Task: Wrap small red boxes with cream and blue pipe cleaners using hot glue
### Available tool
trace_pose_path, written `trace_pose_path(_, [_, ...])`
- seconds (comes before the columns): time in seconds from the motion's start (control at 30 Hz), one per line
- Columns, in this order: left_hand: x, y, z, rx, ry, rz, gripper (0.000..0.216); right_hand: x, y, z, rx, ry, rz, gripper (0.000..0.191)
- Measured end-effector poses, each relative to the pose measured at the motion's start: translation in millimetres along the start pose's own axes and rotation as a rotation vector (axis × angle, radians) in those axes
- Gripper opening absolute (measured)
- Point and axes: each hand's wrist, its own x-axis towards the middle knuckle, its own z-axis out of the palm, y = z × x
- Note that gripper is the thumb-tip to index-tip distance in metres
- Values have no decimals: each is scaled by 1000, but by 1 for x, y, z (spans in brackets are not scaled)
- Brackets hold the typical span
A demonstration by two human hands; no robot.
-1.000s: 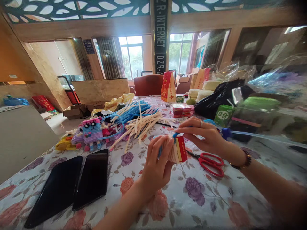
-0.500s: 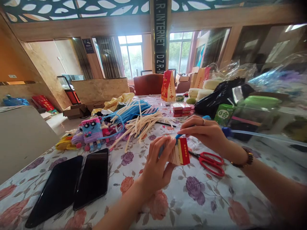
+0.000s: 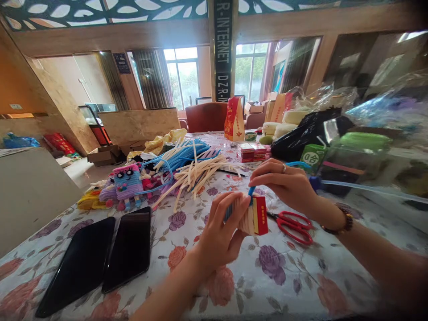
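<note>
My left hand (image 3: pixel 219 234) is closed around a small red box (image 3: pixel 259 216) that is partly wound with cream and blue pipe cleaner, and holds it just above the flowered tablecloth (image 3: pixel 267 276). My right hand (image 3: pixel 284 183) pinches a blue pipe cleaner (image 3: pixel 250 191) at the box's top edge. The cleaner's free length loops back behind the right hand. Red scissors (image 3: pixel 294 225) lie on the cloth under my right wrist.
Two black phones (image 3: pixel 100 258) lie at the left front. A pile of blue and cream pipe cleaners (image 3: pixel 190 167) and a purple knitted figure (image 3: pixel 127 183) lie behind. Red boxes (image 3: pixel 252 152), a black bag (image 3: pixel 307 133) and plastic bags crowd the right.
My right hand has drawn the blue pipe cleaner slightly up and left over the box top. The left hand has turned the box a little, and its red side has shifted right.
</note>
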Motion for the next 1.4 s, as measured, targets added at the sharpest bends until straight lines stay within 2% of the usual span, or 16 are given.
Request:
trace_pose_path(0.57, [0,2,-3,61,-5,20,59,2,-5,1,-54,41,-25,30])
trace_pose_path(0.77, [-1,2,-3,135,24,34,59,1,-8,5,-8,47,-10,30])
trace_pose_path(1.1, [-2,1,-2,241,93,76,56,4,-16,13,84,118,53,22])
trace_pose_path(1.4, [-3,-1,0,223,93,38,59,2,-27,27,70,201,241,20])
